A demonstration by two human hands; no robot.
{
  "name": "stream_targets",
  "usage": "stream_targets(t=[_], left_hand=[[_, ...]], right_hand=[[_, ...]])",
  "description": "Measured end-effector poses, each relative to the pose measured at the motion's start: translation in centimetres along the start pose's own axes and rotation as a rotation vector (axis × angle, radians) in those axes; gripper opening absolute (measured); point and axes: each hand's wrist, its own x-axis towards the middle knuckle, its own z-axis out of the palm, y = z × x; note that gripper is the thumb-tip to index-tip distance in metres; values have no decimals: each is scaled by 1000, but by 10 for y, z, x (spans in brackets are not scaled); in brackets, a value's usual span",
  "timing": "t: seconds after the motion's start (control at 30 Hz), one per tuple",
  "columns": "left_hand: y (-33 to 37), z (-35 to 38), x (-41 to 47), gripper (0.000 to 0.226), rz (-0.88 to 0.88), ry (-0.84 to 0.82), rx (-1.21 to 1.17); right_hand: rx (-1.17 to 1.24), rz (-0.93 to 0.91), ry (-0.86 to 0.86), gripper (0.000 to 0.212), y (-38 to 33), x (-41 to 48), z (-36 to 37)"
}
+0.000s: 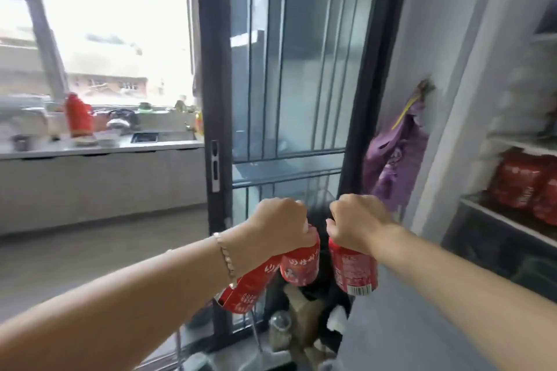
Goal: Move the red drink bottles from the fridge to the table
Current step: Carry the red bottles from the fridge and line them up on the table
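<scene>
Glossy plastic wrap shining on red bottles (300, 265); door frame (211, 69) looking matt metal; purple bag (394, 159) looking thin crinkly plastic.

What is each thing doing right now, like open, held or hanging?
Left hand: grips two red bottles by their tops.
Right hand: grips one red bottle by its top.
Fridge: open, more red drinks inside.
Purple bag: hanging on the wall.
</scene>
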Motion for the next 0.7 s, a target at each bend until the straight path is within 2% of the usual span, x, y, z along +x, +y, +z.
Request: stream_targets(t=[0.2,0.3,0.4,0.47,0.5,0.57,0.7], left_hand=[[-120,23,-181,38,-378,-130,85],[-171,14,-292,40,-561,-151,118],[-209,-7,-403,39,-697,-179,134],[-232,-29,-487,41,-792,-207,158],[-239,-38,-517,42,-833,-217,165],[-252,-58,-588,44,-930,-251,195],[-274,-90,-708,46,-1162,-260,209]], right_hand=[[-3,-473,30,34,-201,-1,12],[13,-638,40,36,-308,-19,0],[-48,-816,23,28,-414,-53,-36],[2,-892,104,25,-492,-87,-65],[17,-931,56,25,-523,-101,-74],[101,-1047,150,33,-594,-128,-78],[206,-1224,193,35,-717,-179,-108]])
